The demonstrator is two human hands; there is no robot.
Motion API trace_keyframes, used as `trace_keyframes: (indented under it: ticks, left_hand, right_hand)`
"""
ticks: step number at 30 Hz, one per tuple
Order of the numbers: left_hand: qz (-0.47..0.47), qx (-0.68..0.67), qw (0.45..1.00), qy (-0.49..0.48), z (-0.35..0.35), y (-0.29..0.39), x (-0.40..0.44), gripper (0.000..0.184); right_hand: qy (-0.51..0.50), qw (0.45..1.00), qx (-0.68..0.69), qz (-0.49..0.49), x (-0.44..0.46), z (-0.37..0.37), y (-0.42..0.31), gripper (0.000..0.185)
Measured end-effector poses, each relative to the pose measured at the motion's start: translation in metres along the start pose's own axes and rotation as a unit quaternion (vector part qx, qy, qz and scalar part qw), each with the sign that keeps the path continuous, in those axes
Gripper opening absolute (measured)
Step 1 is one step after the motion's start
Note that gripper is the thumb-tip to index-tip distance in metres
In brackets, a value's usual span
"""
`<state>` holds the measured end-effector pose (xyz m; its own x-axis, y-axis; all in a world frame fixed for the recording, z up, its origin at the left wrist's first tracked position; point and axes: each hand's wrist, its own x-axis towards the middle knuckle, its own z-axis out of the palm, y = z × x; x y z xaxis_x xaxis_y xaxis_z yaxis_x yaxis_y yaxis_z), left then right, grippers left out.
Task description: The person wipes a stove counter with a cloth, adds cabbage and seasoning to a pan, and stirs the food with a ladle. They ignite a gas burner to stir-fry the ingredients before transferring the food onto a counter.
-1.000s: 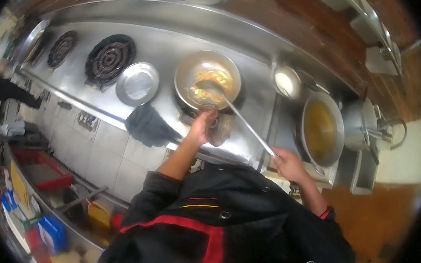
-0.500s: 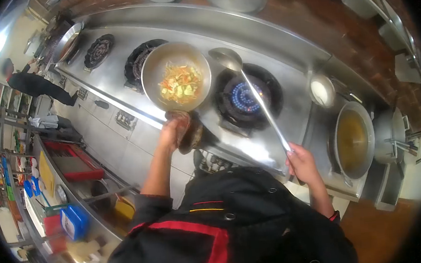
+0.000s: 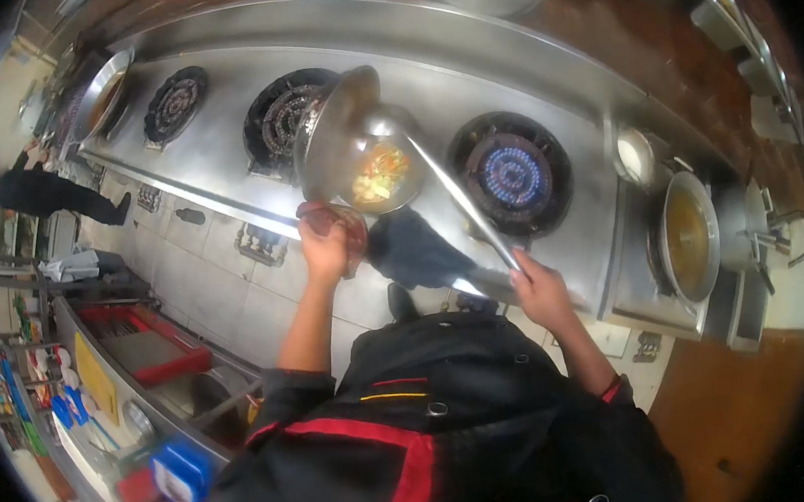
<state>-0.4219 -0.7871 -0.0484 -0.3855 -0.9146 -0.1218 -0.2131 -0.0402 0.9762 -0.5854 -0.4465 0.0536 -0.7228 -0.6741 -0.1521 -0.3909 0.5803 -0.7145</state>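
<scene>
My left hand point(image 3: 324, 249) is closed round a reddish-brown cloth point(image 3: 351, 231) at the near edge of a metal wok point(image 3: 352, 94). The wok is tilted to the right, with shredded vegetables and yellowish pieces point(image 3: 380, 172) gathered low on its right side. In my right hand point(image 3: 542, 289) is the end of a long-handled ladle point(image 3: 454, 188). Its bowl is inside the wok's outline, above the food; whether it touches the food I cannot tell.
A lit burner point(image 3: 512, 171) flames blue right of the wok. An unlit burner point(image 3: 283, 123) sits partly behind it. At the right stand a pan of yellowish liquid point(image 3: 689, 233) and a pot with white contents point(image 3: 635, 157). A person in dark clothes point(image 3: 48, 189) stands far left.
The wok has gone from nearly level to tilted rightward, and the food has slid to its right side. The ladle's bowl has moved left from beside the wok to over it.
</scene>
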Motion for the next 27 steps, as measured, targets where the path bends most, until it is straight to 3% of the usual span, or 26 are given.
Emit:
trace_keyframes:
  ticks: [2,3,4,7,9,13,16,18,22,25,27]
  left_hand:
    - [0.040,0.031,0.999,-0.006,-0.007,0.013,-0.002,0.042]
    - [0.079,0.059,0.995,-0.005,-0.010,0.020,-0.004,0.036]
    - [0.080,0.057,0.995,-0.006,-0.011,0.022,-0.004,0.036]
    - [0.062,0.018,0.998,-0.009,-0.011,0.033,-0.007,0.036]
    - [-0.003,-0.122,0.992,-0.025,-0.008,0.045,-0.006,0.034]
    - [-0.036,-0.167,0.983,-0.072,-0.019,0.028,0.016,0.033]
    - [-0.111,-0.269,0.949,-0.120,-0.021,0.037,0.010,0.030]
    - [-0.109,-0.278,0.943,-0.145,-0.021,0.041,0.003,0.029]
    - [-0.108,-0.237,0.951,-0.167,-0.023,0.037,0.002,0.029]
    - [-0.083,-0.244,0.948,-0.188,-0.022,0.041,0.002,0.028]
    - [-0.018,-0.254,0.950,-0.182,-0.019,0.038,0.009,0.027]
  right_hand:
    - [0.007,1.000,-0.011,0.011,0.002,0.022,-0.006,0.043]
    - [0.048,0.998,-0.030,-0.033,0.005,0.041,0.002,0.043]
    - [0.089,0.992,-0.052,-0.079,0.008,0.058,0.010,0.043]
    - [0.064,0.992,-0.095,-0.055,-0.001,0.080,0.029,0.043]
    - [0.021,0.993,-0.115,-0.031,-0.018,0.076,0.041,0.041]
    - [0.011,0.994,-0.087,-0.057,-0.038,0.056,0.044,0.039]
    - [0.015,0.996,-0.085,0.014,-0.025,0.063,0.016,0.038]
    - [0.153,0.983,-0.063,-0.082,-0.003,0.079,0.003,0.038]
    - [0.186,0.977,-0.043,-0.099,0.016,0.096,0.000,0.041]
    - [0.106,0.986,-0.117,-0.044,0.000,0.095,0.011,0.041]
    - [0.050,0.990,-0.127,-0.025,-0.020,0.093,0.021,0.041]
